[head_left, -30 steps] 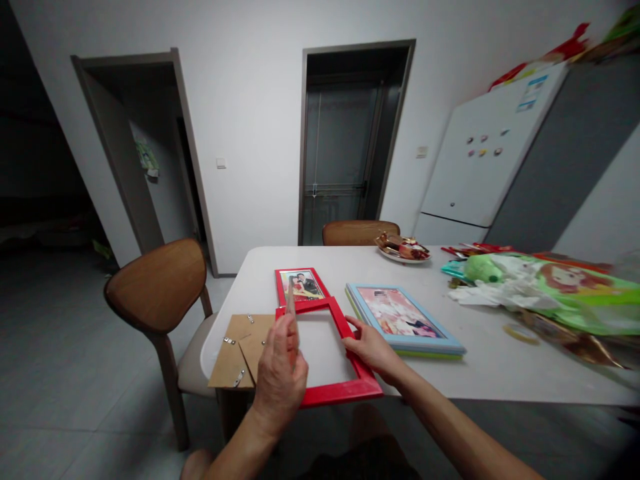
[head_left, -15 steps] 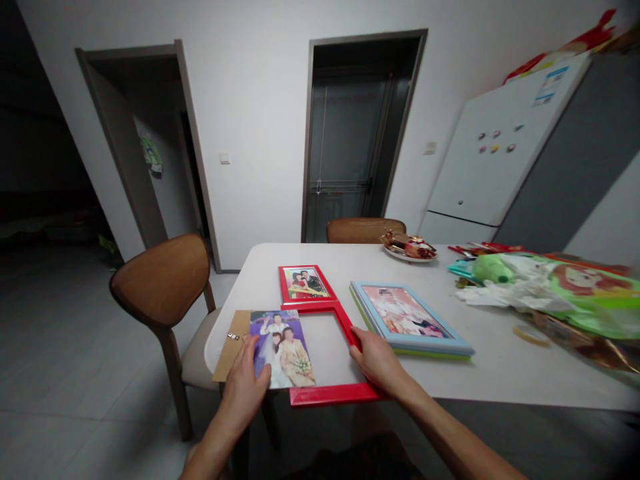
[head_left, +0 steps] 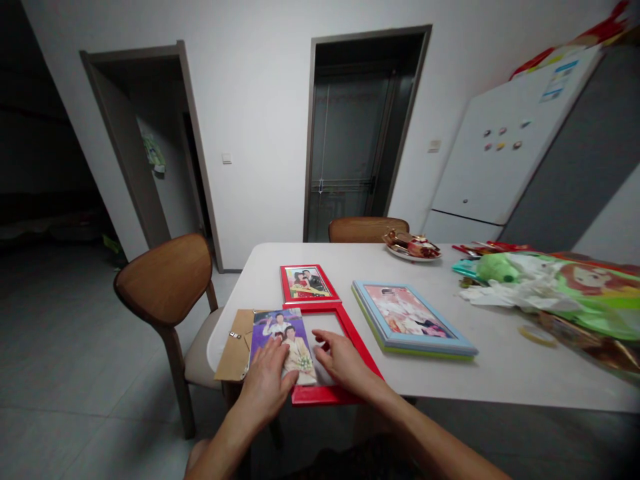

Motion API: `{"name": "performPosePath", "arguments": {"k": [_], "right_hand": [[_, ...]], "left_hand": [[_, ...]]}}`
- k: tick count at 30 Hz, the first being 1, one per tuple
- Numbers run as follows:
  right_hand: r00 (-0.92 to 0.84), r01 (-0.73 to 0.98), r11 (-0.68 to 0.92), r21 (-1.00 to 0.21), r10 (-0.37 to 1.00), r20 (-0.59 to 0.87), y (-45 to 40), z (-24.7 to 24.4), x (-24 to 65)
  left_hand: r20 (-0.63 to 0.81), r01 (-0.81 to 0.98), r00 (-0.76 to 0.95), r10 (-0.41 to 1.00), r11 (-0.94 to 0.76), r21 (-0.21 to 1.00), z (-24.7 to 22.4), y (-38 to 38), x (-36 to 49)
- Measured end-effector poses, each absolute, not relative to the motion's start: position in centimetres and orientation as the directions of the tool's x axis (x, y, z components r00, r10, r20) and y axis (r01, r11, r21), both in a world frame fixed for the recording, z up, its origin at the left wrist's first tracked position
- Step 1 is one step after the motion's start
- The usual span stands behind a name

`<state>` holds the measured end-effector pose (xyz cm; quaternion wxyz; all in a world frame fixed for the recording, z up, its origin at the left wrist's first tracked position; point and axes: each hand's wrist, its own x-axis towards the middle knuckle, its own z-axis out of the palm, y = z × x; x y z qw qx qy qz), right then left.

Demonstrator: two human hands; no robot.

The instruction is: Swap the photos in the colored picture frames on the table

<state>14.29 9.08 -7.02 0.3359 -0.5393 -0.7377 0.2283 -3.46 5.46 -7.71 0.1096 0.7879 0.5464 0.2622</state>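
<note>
My left hand (head_left: pixel 267 380) lies flat with spread fingers on a photograph (head_left: pixel 300 343) with a purple background. The photo overlaps the left side of an empty red picture frame (head_left: pixel 357 343) and a brown backing board (head_left: pixel 233 353) with a small metal hanger. Over the frame's opening is my right hand (head_left: pixel 343 360), fingers apart and bent toward the photo's right edge, holding nothing. Just behind lies a smaller-looking red framed photo (head_left: pixel 310 283). To the right a light blue framed photo (head_left: pixel 407 313) rests on a green frame (head_left: pixel 425 353).
A plate (head_left: pixel 413 257) of wrapped items stands at the table's far edge. Green and white packaging (head_left: pixel 575 280) and a roll of tape (head_left: pixel 537 335) lie on the right. A wooden chair (head_left: pixel 165 287) stands at the left, another chair (head_left: pixel 367 230) behind the table.
My right hand has let go of the red frame's right side and moved left over its opening. My left hand has slid right, farther onto the photograph.
</note>
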Motion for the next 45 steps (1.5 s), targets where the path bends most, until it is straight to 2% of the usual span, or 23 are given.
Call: {"name": "performPosePath", "arguments": {"k": [3,6,10,13,18,22,25,27,29,32,34,36,38,40,42,45], "right_hand": [[-0.157,0.451,0.192,-0.872,0.978,0.134,9.7,-7.6,12.4],[-0.103,0.199,0.042,-0.979,0.994,0.022,10.4,-8.1,11.0],[-0.058,-0.151,-0.061,-0.987,0.997,-0.052,10.2,-7.9,10.3],[-0.055,-0.316,-0.062,-0.947,0.997,-0.047,9.5,-7.0,10.2],[-0.149,-0.428,-0.044,-0.903,0.989,0.022,8.3,-4.7,10.1],[-0.15,-0.458,0.014,-0.889,0.984,0.093,7.6,-3.4,10.2],[-0.154,-0.462,0.064,-0.885,0.976,0.151,7.3,-2.7,10.5],[-0.171,-0.472,0.06,-0.88,0.972,0.158,7.1,-2.3,10.8],[-0.177,-0.491,0.018,-0.871,0.977,0.12,7.0,-2.1,11.2],[-0.116,-0.455,-0.041,-0.89,0.993,0.014,7.1,-2.5,11.9],[-0.059,-0.363,-0.119,-0.924,0.993,-0.104,7.2,-3.4,12.2],[-0.068,-0.311,-0.212,-0.926,0.977,-0.201,7.4,-4.4,12.3],[-0.105,-0.364,-0.223,-0.904,0.975,-0.198,7.5,-5.0,12.5],[-0.079,-0.444,-0.132,-0.886,0.991,-0.109,7.7,-5.0,12.9],[-0.01,-0.436,-0.039,-0.899,0.999,-0.039,8.1,-4.6,13.9],[0.015,-0.292,-0.038,-0.956,0.999,-0.044,9.0,-4.0,16.5]], "left_hand": [[0.266,0.804,0.291,0.919,-0.385,0.453,-7.4,5.3,-3.4],[0.262,0.816,0.307,0.915,-0.394,0.423,-7.3,5.1,-3.3],[0.301,0.83,0.309,0.902,-0.41,0.379,-7.4,4.8,-2.7],[0.38,0.822,0.32,0.868,-0.454,0.345,-7.5,4.6,-2.4],[0.487,0.84,0.329,0.809,-0.486,0.24,-7.4,4.7,-1.9],[0.593,0.838,0.36,0.72,-0.529,0.135,-7.3,5.1,-1.5],[0.675,0.812,0.356,0.646,-0.571,0.118,-7.2,5.4,-1.3],[0.716,0.771,0.343,0.608,-0.618,0.156,-7.0,5.6,-1.3],[0.742,0.689,0.317,0.59,-0.681,0.247,-6.5,5.6,-1.2],[0.723,0.521,0.118,0.681,-0.662,0.539,-5.4,5.4,-0.3],[0.617,0.349,-0.079,0.783,-0.558,0.753,-4.5,5.1,0.7],[0.481,0.13,-0.2,0.854,-0.463,0.877,-3.9,4.7,2.0],[0.383,-0.064,-0.223,0.897,-0.405,0.912,-3.6,4.5,3.1],[0.325,-0.17,-0.206,0.923,-0.361,0.917,-3.6,4.5,3.6],[0.309,-0.188,-0.176,0.935,-0.34,0.922,-4.1,5.0,3.4],[0.283,-0.126,-0.139,0.949,-0.3,0.946,-5.4,6.0,2.2]]}}
